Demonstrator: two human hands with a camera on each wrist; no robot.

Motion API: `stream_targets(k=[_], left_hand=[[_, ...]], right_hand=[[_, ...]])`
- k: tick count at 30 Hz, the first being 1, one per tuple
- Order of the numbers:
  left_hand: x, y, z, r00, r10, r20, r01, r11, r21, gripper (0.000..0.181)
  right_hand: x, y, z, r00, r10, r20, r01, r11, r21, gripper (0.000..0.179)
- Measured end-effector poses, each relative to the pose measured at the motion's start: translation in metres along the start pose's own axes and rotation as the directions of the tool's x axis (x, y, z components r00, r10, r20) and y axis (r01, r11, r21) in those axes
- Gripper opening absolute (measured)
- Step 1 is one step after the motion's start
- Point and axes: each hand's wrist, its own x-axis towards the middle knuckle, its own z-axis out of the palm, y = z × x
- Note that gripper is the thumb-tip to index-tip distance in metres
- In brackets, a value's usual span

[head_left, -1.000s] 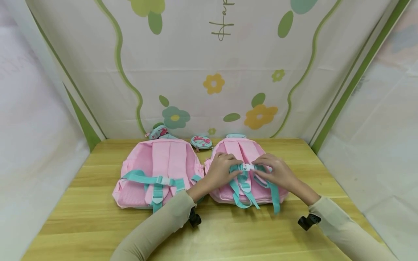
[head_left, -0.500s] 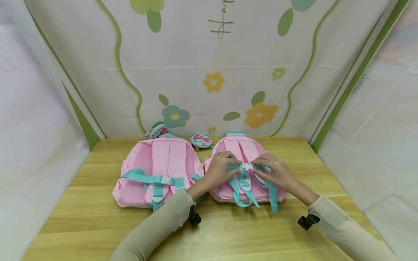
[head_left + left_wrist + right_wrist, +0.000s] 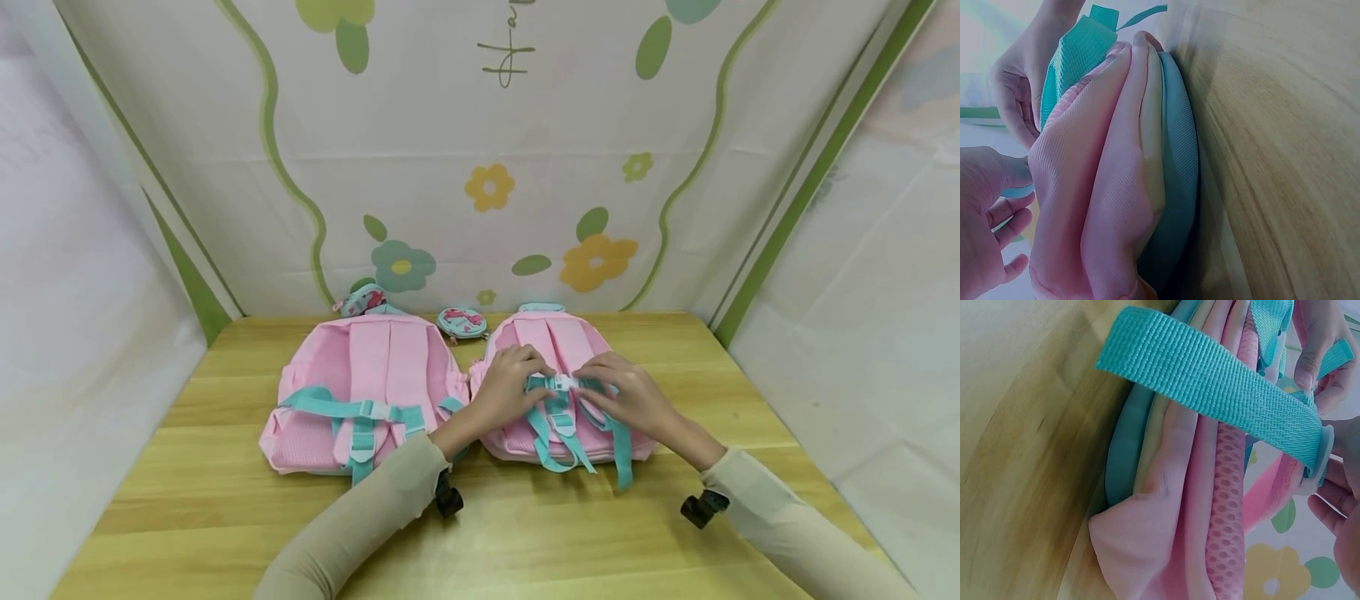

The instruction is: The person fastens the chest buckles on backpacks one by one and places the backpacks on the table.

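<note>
Two pink backpacks lie with their shoulder straps upward. Over the right backpack [image 3: 573, 337], both hands meet at a white plastic buckle [image 3: 566, 382] on a teal strap. My left hand [image 3: 508, 385] pinches the buckle's left end and the teal webbing there between thumb and fingers. Opposite it, my right hand [image 3: 628, 395] pinches the white end. In the right wrist view, a wide teal strap [image 3: 1210, 381] runs down from the white plastic piece [image 3: 1325, 456] at the right fingers. The two halves of the buckle look joined or nearly so.
Left of the hands lies the other pink backpack [image 3: 371, 350], its teal strap [image 3: 330, 406] across its back. Small patterned round pouches, one at the middle [image 3: 462, 323] and one at the left [image 3: 363, 300], sit near the flowered back cloth [image 3: 420, 150]. The wooden table [image 3: 187, 500] carries everything.
Both hands keep their grip at the buckle with almost no movement. The loose teal strap end below the right hand has drifted slightly left.
</note>
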Motion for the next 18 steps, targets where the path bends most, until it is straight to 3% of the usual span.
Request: stream_targets(k=[6,18], left_hand=[[-0.0003,-0.0013,0.0013,1.0,-0.002,0.016,0.001,0.999,0.037,0.024],[0.0005,-0.0042,0.0017,1.0,-0.017,0.018,0.016,1.0,0.022,0.023]], right_hand=[[0.0009,-0.0005,0.0002,1.0,0.013,0.0,-0.013,1.0,0.023,0.029],[0.0025,0.0017,0.0051,1.0,0.024,-0.004,-0.023,0.996,0.089,0.03]])
